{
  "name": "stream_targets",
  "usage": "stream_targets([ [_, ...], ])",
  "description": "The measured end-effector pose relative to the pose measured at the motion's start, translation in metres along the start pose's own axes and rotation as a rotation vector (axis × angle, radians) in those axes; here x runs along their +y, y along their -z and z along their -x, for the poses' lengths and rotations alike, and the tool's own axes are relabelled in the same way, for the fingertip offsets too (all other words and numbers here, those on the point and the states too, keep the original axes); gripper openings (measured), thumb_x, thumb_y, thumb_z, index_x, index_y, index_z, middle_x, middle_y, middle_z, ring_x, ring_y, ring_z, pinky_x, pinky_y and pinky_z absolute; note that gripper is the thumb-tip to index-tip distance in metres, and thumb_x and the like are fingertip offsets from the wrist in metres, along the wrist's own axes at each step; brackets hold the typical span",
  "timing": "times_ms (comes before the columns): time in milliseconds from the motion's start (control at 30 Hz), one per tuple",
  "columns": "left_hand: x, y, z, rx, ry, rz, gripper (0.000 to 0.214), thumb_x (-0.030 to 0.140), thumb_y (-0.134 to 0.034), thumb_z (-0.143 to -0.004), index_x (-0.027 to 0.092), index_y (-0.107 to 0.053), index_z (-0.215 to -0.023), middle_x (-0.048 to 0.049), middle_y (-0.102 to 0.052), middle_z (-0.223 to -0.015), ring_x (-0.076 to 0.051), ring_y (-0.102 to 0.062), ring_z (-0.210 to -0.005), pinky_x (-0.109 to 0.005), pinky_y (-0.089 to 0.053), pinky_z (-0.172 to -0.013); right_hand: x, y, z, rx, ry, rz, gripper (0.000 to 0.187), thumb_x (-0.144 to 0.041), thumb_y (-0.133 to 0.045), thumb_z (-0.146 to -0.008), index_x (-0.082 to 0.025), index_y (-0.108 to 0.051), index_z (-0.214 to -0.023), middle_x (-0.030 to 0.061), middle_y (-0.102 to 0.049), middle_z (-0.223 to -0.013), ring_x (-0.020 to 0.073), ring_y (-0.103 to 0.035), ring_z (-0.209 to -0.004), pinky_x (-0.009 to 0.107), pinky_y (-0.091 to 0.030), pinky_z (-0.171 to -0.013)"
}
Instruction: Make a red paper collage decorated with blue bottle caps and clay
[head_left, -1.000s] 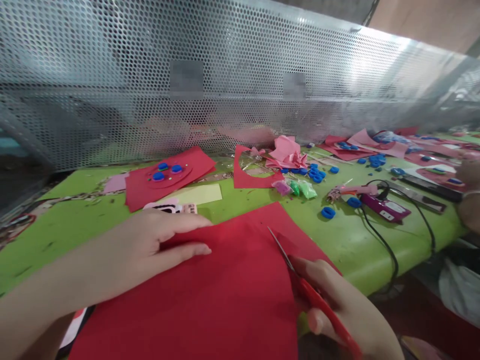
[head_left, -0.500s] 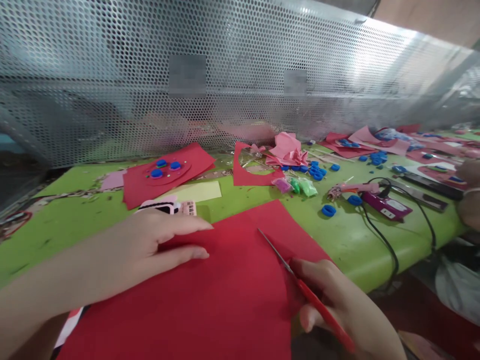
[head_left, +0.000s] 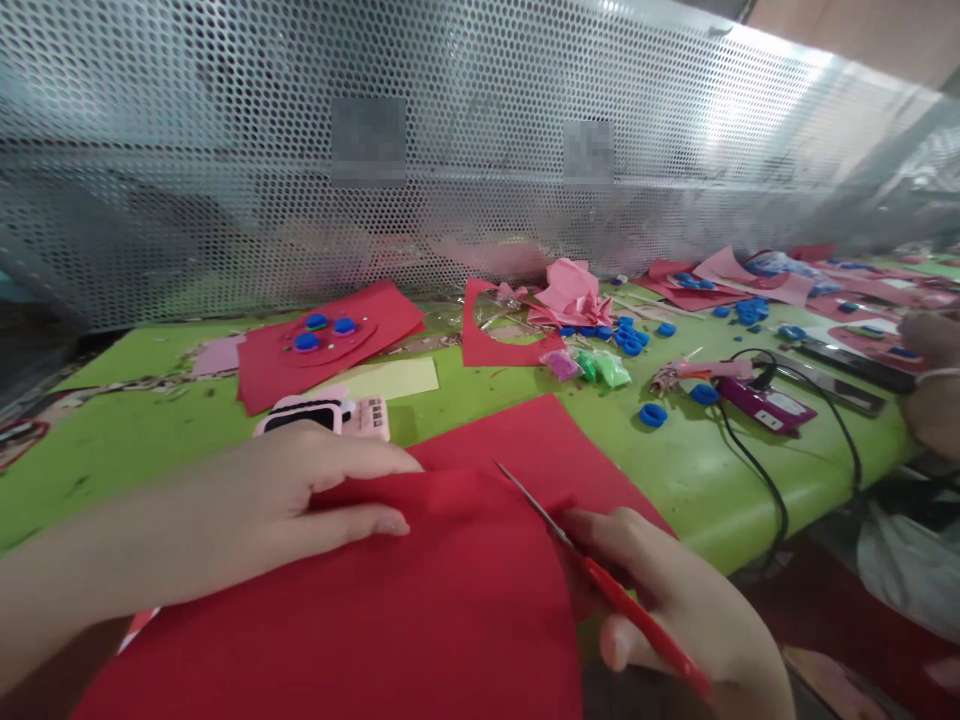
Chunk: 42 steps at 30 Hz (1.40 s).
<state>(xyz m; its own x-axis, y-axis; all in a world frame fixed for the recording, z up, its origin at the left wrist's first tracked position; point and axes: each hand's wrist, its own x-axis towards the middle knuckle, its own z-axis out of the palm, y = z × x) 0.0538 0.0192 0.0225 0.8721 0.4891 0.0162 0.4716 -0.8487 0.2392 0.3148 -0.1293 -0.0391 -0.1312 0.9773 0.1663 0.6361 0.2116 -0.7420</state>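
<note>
pressing my left hand (head_left: 300,500) flat, fingers extended, on the red sheet (head_left: 450,610) at the green table's (head_left: 697,480) six o'clock edge. my right hand (head_left: 675,600) is closed around the scissors (head_left: 600,577), blades pointing to ten o'clock over the sheet.

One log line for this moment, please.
left hand: flat on red sheet | right hand: gripping red scissors, blades over the sheet | beyond left hand: pink calculator | surface: green table
</note>
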Motion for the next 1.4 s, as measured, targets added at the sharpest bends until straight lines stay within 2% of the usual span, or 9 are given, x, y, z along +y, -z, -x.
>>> stream_targets([
  [167, -0.001, -0.001, 0.000, -0.027, 0.010, 0.017, 0.026, 0.041, -0.054, -0.083, 0.049, -0.058, -0.108, 0.0170, -0.070, -0.100, -0.009, -0.066, -0.083, -0.015, -0.049, -0.068, 0.002, -0.001, 0.000, -0.032, -0.004, -0.043, 0.082, -0.087, -0.029, -0.067, -0.013, -0.065, -0.075, 0.0029, -0.054, -0.056, 0.0134, -0.046, -0.049, 0.025, -0.039, -0.048],
  [400, -0.008, -0.009, 0.005, -0.059, 0.041, -0.017, 0.027, 0.043, -0.054, -0.083, 0.044, -0.060, -0.109, 0.0128, -0.070, -0.102, -0.012, -0.066, -0.085, -0.019, -0.051, -0.068, -0.001, -0.002, -0.002, -0.059, -0.011, -0.038, 0.081, -0.087, -0.027, -0.067, -0.014, -0.062, -0.075, 0.0031, -0.053, -0.059, 0.0132, -0.044, -0.050, 0.025, -0.037, -0.048],
  [567, -0.013, -0.010, 0.008, -0.014, 0.022, 0.018, 0.026, 0.044, -0.056, -0.081, 0.043, -0.063, -0.106, 0.0102, -0.072, -0.097, -0.015, -0.066, -0.081, -0.021, -0.051, -0.065, 0.001, -0.001, -0.004, -0.126, -0.033, -0.027, 0.079, -0.088, -0.026, -0.065, -0.015, -0.057, -0.072, 0.0016, -0.050, -0.059, 0.0117, -0.040, -0.050, 0.024, -0.031, -0.047],
  [800, -0.018, -0.011, 0.008, -0.051, 0.151, 0.106, 0.031, 0.051, -0.058, -0.076, 0.043, -0.065, -0.105, 0.0091, -0.072, -0.099, -0.019, -0.065, -0.084, -0.025, -0.050, -0.070, 0.017, -0.001, -0.001, -0.213, -0.110, -0.081, 0.070, -0.088, -0.043, -0.055, -0.019, -0.037, -0.060, -0.0063, -0.034, -0.050, 0.0071, -0.022, -0.047, 0.023, -0.016, -0.041],
  [900, -0.010, -0.006, 0.000, -0.021, 0.206, 0.146, 0.034, 0.060, -0.056, -0.072, 0.044, -0.068, -0.100, 0.0081, -0.072, -0.095, -0.021, -0.065, -0.081, -0.027, -0.049, -0.068, 0.021, -0.001, 0.002, -0.202, -0.127, -0.122, 0.068, -0.085, -0.050, -0.056, -0.019, -0.034, -0.058, -0.0062, -0.032, -0.052, 0.0078, -0.020, -0.050, 0.023, -0.016, -0.042],
  [1033, -0.003, -0.003, -0.008, 0.010, 0.305, 0.142, 0.046, 0.070, -0.054, -0.064, 0.042, -0.070, -0.096, 0.0062, -0.072, -0.094, -0.024, -0.064, -0.081, -0.030, -0.049, -0.069, 0.021, -0.001, 0.004, -0.184, -0.116, -0.183, 0.069, -0.087, -0.047, -0.054, -0.019, -0.038, -0.059, -0.0056, -0.034, -0.051, 0.0080, -0.021, -0.050, 0.023, -0.017, -0.042],
  [1200, -0.019, -0.013, -0.002, -0.018, 0.331, 0.116, 0.045, 0.070, -0.056, -0.063, 0.043, -0.069, -0.096, 0.0079, -0.071, -0.103, -0.026, -0.063, -0.092, -0.032, -0.048, -0.077, 0.022, 0.001, -0.001, -0.187, -0.105, -0.257, 0.069, -0.088, -0.042, -0.057, -0.019, -0.040, -0.062, -0.0052, -0.038, -0.050, 0.0077, -0.027, -0.046, 0.023, -0.020, -0.041],
  [1300, -0.025, -0.017, -0.003, 0.032, 0.335, 0.063, 0.046, 0.069, -0.052, -0.068, 0.040, -0.069, -0.100, 0.0068, -0.070, -0.103, -0.026, -0.062, -0.093, -0.031, -0.046, -0.077, 0.029, 0.001, -0.012, -0.125, -0.141, -0.142, 0.063, -0.082, -0.041, -0.068, -0.019, -0.042, -0.065, -0.0049, -0.039, -0.052, 0.0090, -0.033, -0.048, 0.023, -0.024, -0.044],
  [1400, -0.024, -0.014, -0.015, 0.066, 0.384, 0.072, 0.057, 0.073, -0.038, -0.070, 0.036, -0.070, -0.099, 0.0043, -0.070, -0.099, -0.028, -0.061, -0.092, -0.032, -0.046, -0.075, 0.042, -0.002, -0.022, 0.023, -0.209, 0.009, 0.048, -0.066, -0.050, -0.078, -0.020, -0.043, -0.067, -0.0047, -0.042, -0.055, 0.0097, -0.037, -0.049, 0.023, -0.027, -0.046],
])
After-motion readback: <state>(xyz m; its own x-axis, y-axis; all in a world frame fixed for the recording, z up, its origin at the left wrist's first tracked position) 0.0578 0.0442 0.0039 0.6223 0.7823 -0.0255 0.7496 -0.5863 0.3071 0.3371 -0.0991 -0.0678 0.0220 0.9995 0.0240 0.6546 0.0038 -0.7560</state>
